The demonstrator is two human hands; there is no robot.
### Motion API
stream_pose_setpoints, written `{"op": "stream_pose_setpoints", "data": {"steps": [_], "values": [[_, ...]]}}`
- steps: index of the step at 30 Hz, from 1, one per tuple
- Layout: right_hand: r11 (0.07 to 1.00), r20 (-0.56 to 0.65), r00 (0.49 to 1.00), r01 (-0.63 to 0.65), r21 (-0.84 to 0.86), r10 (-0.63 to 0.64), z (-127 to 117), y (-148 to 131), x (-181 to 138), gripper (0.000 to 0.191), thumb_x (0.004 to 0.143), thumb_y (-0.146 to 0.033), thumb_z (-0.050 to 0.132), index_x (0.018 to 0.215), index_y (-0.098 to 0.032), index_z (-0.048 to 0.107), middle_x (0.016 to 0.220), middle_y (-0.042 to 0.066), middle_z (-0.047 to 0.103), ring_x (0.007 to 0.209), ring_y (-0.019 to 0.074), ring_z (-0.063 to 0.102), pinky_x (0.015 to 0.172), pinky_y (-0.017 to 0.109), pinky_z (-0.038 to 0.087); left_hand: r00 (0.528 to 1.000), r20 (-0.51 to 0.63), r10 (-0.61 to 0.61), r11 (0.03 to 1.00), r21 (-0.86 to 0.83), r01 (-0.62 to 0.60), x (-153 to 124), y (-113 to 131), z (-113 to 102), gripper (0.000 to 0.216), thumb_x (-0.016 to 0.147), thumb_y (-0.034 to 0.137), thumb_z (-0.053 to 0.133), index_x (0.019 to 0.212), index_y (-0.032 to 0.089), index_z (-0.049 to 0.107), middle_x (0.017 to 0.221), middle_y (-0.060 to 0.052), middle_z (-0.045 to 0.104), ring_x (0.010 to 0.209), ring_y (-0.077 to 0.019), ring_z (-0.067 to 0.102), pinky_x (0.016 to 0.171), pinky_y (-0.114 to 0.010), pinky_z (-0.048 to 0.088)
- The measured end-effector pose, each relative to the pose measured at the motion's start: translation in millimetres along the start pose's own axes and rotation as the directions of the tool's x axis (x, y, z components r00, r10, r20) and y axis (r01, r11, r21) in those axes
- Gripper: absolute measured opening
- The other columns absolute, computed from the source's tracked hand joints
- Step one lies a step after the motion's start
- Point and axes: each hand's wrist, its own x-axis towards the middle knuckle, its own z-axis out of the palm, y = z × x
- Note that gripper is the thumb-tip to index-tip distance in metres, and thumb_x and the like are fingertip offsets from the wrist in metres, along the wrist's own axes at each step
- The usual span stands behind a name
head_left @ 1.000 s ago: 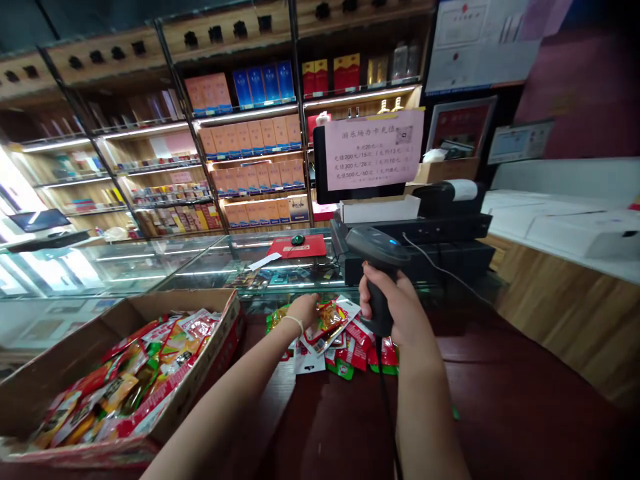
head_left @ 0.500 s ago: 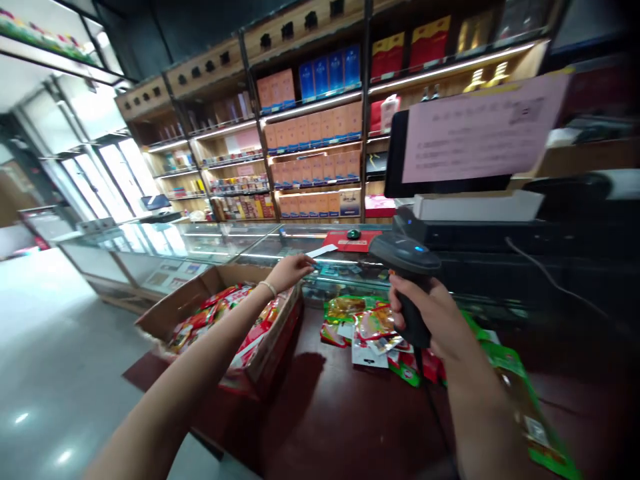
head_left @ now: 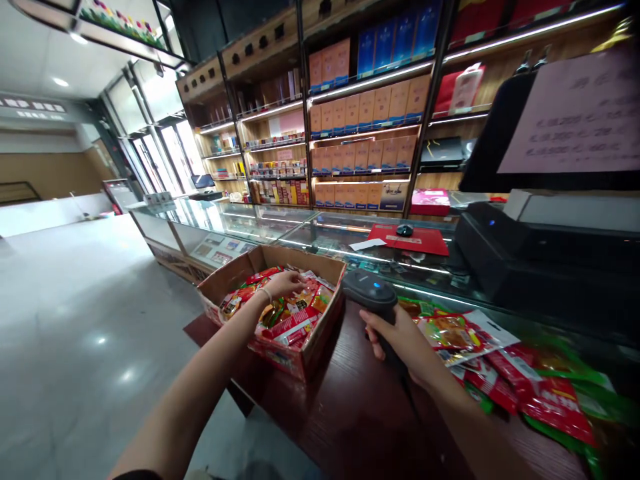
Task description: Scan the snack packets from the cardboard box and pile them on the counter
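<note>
My left hand point(head_left: 285, 285) reaches over the cardboard box point(head_left: 327, 327), its loosely stretched fingers just above or touching the snack packets point(head_left: 290, 327) inside. These packets are mostly red, with some green and clear parts. I see nothing held in that hand. My right hand point(head_left: 395, 333) is wrapped round the handle of a black barcode scanner point(head_left: 370, 290), which shows a blue light. The scanner's head is beside the box's right wall, and its cable hangs below. To the right of that hand lies a loose pile of snack packets point(head_left: 500, 363), red, green and white.
The box stands on a dark red table point(head_left: 345, 407). Behind it runs a glass display counter point(head_left: 250, 223) with a white paper slip point(head_left: 367, 245), a red folder point(head_left: 425, 241) and a mouse point(head_left: 405, 231). A monitor point(head_left: 493, 140) with pink paper stands at right; stocked shelves line the wall.
My left hand has moved from beside the white slip down into the box area. The view has swung left and nearer. The right hand keeps its grip on the scanner, now close to the box.
</note>
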Motion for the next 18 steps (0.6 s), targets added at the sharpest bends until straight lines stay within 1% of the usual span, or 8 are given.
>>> {"op": "stream_pose_setpoints", "data": {"steps": [4, 9, 11, 12, 13, 14, 16, 18], "values": [[1.0, 0.016, 1.0, -0.013, -0.014, 0.013, -1.7, 1.4, 1.3, 0.036, 0.076, -0.052, 0.065, 0.078, -0.02, 0.048, 0.052, -0.007, 0.052, 0.034, 0.0086, 0.047, 0.035, 0.021, 0.036, 0.989, 0.15, 0.018, 0.957, 0.284, -0.06, -4.5, -0.1, 5.6, 0.022, 0.06, 0.039, 0.074, 0.061, 0.018, 0.068, 0.052, 0.001, 0.062, 0.049, -0.0108, 0.054, 0.049, -0.02, 0.036], [0.999, -0.025, 1.0, -0.019, -0.03, 0.018, -4.7, 1.1, 0.8, 0.036, 0.075, -0.052, 0.066, 0.079, -0.021, 0.048, 0.05, -0.007, 0.051, 0.033, 0.0092, 0.047, 0.036, 0.022, 0.037, 0.923, 0.384, -0.02, 0.899, 0.411, -0.152, -9.7, 5.8, 20.4, 0.028, 0.054, 0.039, 0.077, 0.045, 0.019, 0.06, 0.039, 0.003, 0.052, 0.039, -0.0094, 0.042, 0.046, -0.022, 0.03], [1.0, -0.037, 0.999, -0.014, -0.026, 0.013, -6.7, 1.3, 0.6, 0.037, 0.075, -0.052, 0.066, 0.079, -0.021, 0.048, 0.05, -0.007, 0.051, 0.033, 0.0094, 0.047, 0.035, 0.021, 0.036, 0.895, 0.444, -0.032, 0.861, 0.467, -0.201, -9.8, 6.9, 22.4, 0.032, 0.053, 0.039, 0.077, 0.041, 0.019, 0.055, 0.038, 0.003, 0.049, 0.039, -0.0096, 0.039, 0.046, -0.023, 0.029], [1.0, -0.038, 0.999, -0.007, -0.023, 0.007, -8.0, 1.1, 0.5, 0.037, 0.075, -0.052, 0.066, 0.079, -0.021, 0.047, 0.05, -0.007, 0.051, 0.033, 0.0093, 0.046, 0.035, 0.021, 0.035, 0.893, 0.449, -0.035, 0.851, 0.482, -0.209, -9.3, 7.4, 21.3, 0.031, 0.054, 0.037, 0.077, 0.042, 0.019, 0.054, 0.04, 0.003, 0.05, 0.041, -0.01, 0.039, 0.048, -0.024, 0.03], [1.0, -0.035, 0.999, 0.002, -0.019, -0.003, -9.6, 0.7, 0.4, 0.036, 0.075, -0.051, 0.066, 0.079, -0.021, 0.048, 0.051, -0.007, 0.051, 0.033, 0.0091, 0.046, 0.035, 0.021, 0.035, 0.905, 0.424, -0.027, 0.851, 0.484, -0.201, -8.7, 8.2, 18.8, 0.029, 0.056, 0.036, 0.075, 0.045, 0.019, 0.055, 0.043, 0.002, 0.051, 0.043, -0.0108, 0.041, 0.049, -0.024, 0.031], [1.0, -0.031, 0.999, 0.012, -0.013, -0.013, -11.3, 0.1, 0.2, 0.036, 0.076, -0.051, 0.066, 0.079, -0.021, 0.048, 0.051, -0.007, 0.051, 0.033, 0.009, 0.046, 0.035, 0.021, 0.035, 0.931, 0.364, -0.008, 0.862, 0.474, -0.178, -7.9, 9.3, 15.2, 0.026, 0.058, 0.036, 0.074, 0.049, 0.019, 0.057, 0.047, 0.002, 0.053, 0.046, -0.0117, 0.043, 0.05, -0.024, 0.032], [1.0, -0.026, 0.999, 0.031, 0.003, -0.031, -14.9, -2.2, -0.3, 0.035, 0.077, -0.05, 0.066, 0.078, -0.02, 0.048, 0.051, -0.007, 0.05, 0.034, 0.0088, 0.045, 0.036, 0.021, 0.035, 0.988, 0.145, 0.052, 0.916, 0.388, -0.105, -6.5, 12.9, 6.8, 0.024, 0.063, 0.038, 0.071, 0.059, 0.018, 0.059, 0.053, 0.002, 0.055, 0.05, -0.0128, 0.047, 0.052, -0.023, 0.034], [0.999, -0.028, 0.999, 0.04, 0.019, -0.039, -18.2, -5.2, -1.0, 0.036, 0.076, -0.051, 0.067, 0.076, -0.02, 0.048, 0.05, -0.006, 0.051, 0.034, 0.0089, 0.045, 0.036, 0.021, 0.035, 0.992, -0.087, 0.096, 0.978, 0.195, -0.077, -5.7, 18.9, 0.2, 0.028, 0.069, 0.044, 0.067, 0.07, 0.017, 0.058, 0.058, 0.002, 0.054, 0.053, -0.0123, 0.048, 0.051, -0.022, 0.034]]}}
